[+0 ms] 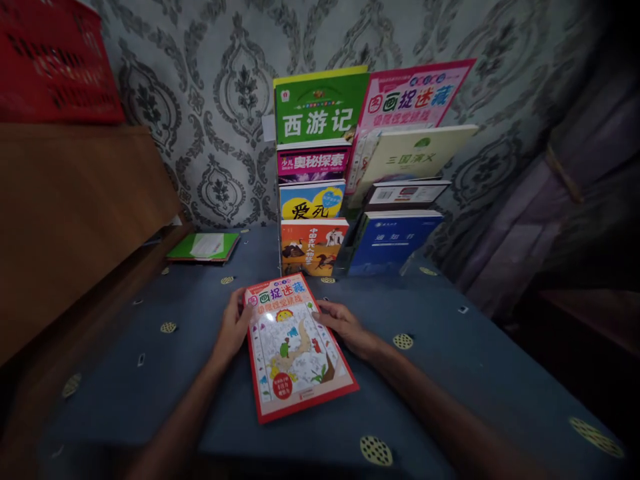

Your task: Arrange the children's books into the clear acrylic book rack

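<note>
A red-bordered picture book (295, 347) with a cartoon cover lies face up, slightly turned, near the front of the table. My left hand (234, 321) grips its left edge close to the top, thumb on the cover. On the opposite edge, my right hand (347, 328) holds it with the thumb over the cover and the fingers curled beside it. Just beyond the book stands a tiered rack of books, with an orange book (314, 247) at the front left and a blue book (393, 243) at the front right.
Behind these rise a green book (320, 107), a pink book (415, 93) and a cream book (420, 153). A green booklet (204, 247) lies at the table's back left. A brown wooden board (75, 227) and red basket (57, 63) flank the left; a curtain (540, 200) hangs right.
</note>
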The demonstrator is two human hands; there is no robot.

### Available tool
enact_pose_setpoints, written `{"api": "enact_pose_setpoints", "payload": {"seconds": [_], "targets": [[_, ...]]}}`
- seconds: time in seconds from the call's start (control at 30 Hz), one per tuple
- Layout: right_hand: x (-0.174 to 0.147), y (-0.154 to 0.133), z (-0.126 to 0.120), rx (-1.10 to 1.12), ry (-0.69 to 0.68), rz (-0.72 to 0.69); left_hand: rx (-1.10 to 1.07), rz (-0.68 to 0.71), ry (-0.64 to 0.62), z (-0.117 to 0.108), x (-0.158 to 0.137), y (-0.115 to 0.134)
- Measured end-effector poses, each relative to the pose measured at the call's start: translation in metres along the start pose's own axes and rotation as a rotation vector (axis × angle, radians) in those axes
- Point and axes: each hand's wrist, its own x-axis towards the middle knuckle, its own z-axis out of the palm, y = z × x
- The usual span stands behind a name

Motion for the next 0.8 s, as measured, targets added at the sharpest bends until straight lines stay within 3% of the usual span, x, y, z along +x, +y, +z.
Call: {"api": "enact_pose_setpoints", "payload": {"seconds": [0.07,0.13,0.23,0.3,0.43,0.5,0.63,0.8], "targets": [[-0.001,0.001,-0.007,-0.190,-0.001,0.007,0.394,0.102,-0.038,-0.004,-0.002,-0.008],[-0.003,-0.001,-0.013,-0.510,0.107,-0.025,0.723,0.162,-0.041,-0.006,-0.006,-0.008],[-0.005,-0.008,-0.008,-1.092,0.383,-0.098,0.957,0.176,-0.085,-0.005,-0.010,0.000],[-0.001,-0.010,0.007,-1.337,0.385,-0.177,1.010,0.160,-0.129,-0.003,-0.011,0.007],[0.025,-0.001,0.050,-1.379,-0.066,-0.426,1.015,0.133,-0.155,-0.002,-0.013,0.010],[0.042,0.008,0.070,-1.392,-0.227,-0.482,0.968,0.140,-0.129,-0.002,-0.013,0.005],[0.066,0.018,0.086,-1.422,-0.234,-0.514,0.892,0.191,-0.071,-0.004,-0.013,-0.007],[0.064,0.018,0.073,-1.405,-0.098,-0.443,1.021,0.220,-0.096,-0.004,-0.014,-0.005]]}}
